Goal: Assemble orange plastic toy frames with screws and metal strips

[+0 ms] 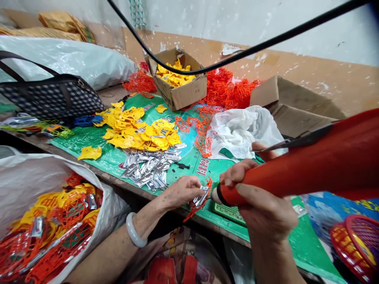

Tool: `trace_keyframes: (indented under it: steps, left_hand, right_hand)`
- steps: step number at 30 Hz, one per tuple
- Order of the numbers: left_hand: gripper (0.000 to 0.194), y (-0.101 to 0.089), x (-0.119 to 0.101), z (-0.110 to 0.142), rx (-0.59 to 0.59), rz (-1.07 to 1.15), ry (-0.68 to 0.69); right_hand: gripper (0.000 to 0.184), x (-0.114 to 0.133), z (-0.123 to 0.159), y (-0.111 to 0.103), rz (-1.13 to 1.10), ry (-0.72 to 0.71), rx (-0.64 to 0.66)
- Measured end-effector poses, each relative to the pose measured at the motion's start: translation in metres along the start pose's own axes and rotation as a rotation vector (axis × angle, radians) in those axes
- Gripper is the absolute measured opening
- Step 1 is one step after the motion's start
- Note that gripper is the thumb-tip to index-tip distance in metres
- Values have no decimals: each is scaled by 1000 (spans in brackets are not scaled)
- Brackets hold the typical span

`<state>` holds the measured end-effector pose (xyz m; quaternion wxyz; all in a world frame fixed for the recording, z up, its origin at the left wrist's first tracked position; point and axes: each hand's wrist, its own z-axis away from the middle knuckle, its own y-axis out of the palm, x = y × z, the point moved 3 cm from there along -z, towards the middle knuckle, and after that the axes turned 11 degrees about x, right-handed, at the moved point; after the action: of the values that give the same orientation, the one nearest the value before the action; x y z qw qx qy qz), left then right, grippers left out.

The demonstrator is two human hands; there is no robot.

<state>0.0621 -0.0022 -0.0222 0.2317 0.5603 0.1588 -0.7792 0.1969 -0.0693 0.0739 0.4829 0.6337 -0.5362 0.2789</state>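
Observation:
My left hand (181,191), with a pale bangle on its wrist, pinches a small silver metal piece (200,197) together with an orange plastic mesh part (199,202) just over the table's front edge. My right hand (260,201) is wrapped round the end of a thick red handle (310,165) that runs off to the upper right. The handle's black-rimmed tip sits right beside the silver piece. On the green mat (118,156) behind lie a heap of yellow plastic pieces (139,130) and a pile of silver metal pieces (149,167).
A cardboard box (180,90) of yellow pieces stands at the back, with orange mesh parts (227,90) around it. A white plastic bag (242,130) lies mid-table. A sack (47,221) of assembled orange and yellow parts sits lower left. A checked handbag (47,96) rests at left.

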Motion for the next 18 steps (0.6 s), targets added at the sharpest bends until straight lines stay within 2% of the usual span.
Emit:
trace_keyframes:
  steps: [5,10,15,18]
  left_hand:
    - [16,1,-4,2,11,1,8]
    - [16,0,-5,4,10,0,11]
    - [18,-1,-4,4,-12,0,18]
    - [18,-1,-4,4,-23,-3,28]
  right_hand:
    - [27,-13,0,9,16,63,39]
    - [21,-18,0,12,45,65,54]
    - [31,-19,0,13,51,77,48]
    - [27,-21,1,12,58,88,63]
